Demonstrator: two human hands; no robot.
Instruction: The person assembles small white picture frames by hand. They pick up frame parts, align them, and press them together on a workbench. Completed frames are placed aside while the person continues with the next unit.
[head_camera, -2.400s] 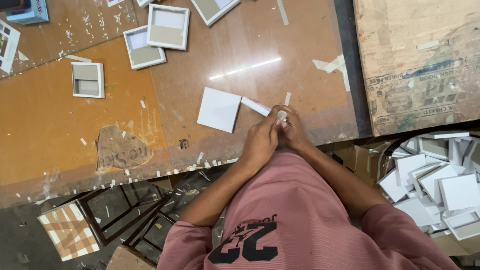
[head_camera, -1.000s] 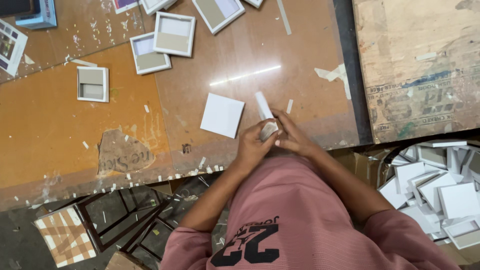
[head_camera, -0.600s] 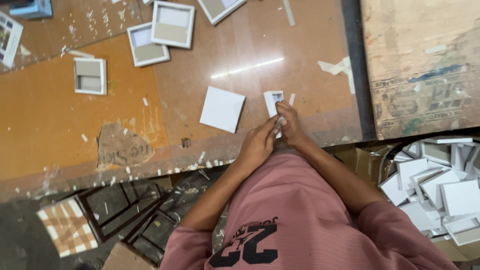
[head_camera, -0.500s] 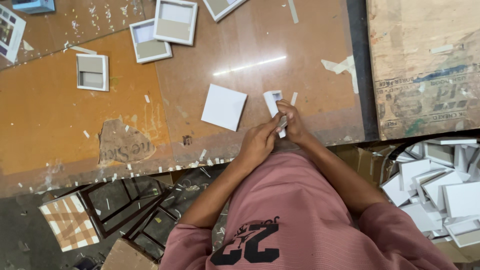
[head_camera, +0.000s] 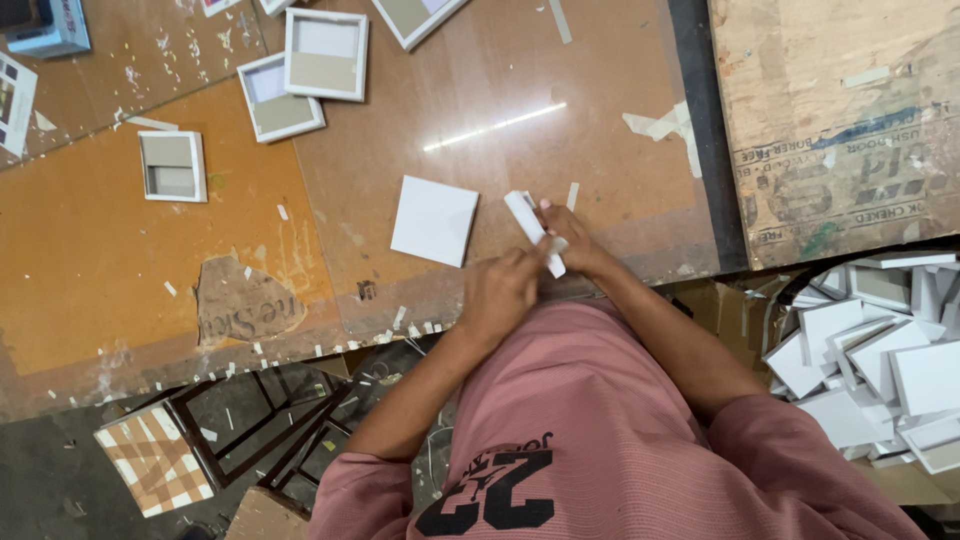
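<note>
Brown worktable (head_camera: 330, 250): left hand (head_camera: 497, 295) and right hand (head_camera: 570, 245) together pinch a small white frame (head_camera: 534, 230), beside a white square panel (head_camera: 434, 220)

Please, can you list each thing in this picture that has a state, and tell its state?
left hand: closed on the small white piece, from below.
right hand: gripping the same piece.
small white piece: held edge-on above the table, tilted.
white square card: lying flat, untouched.
white frames: lying flat on the table, backs up.
pile of white squares: heaped loosely at the right.
</note>
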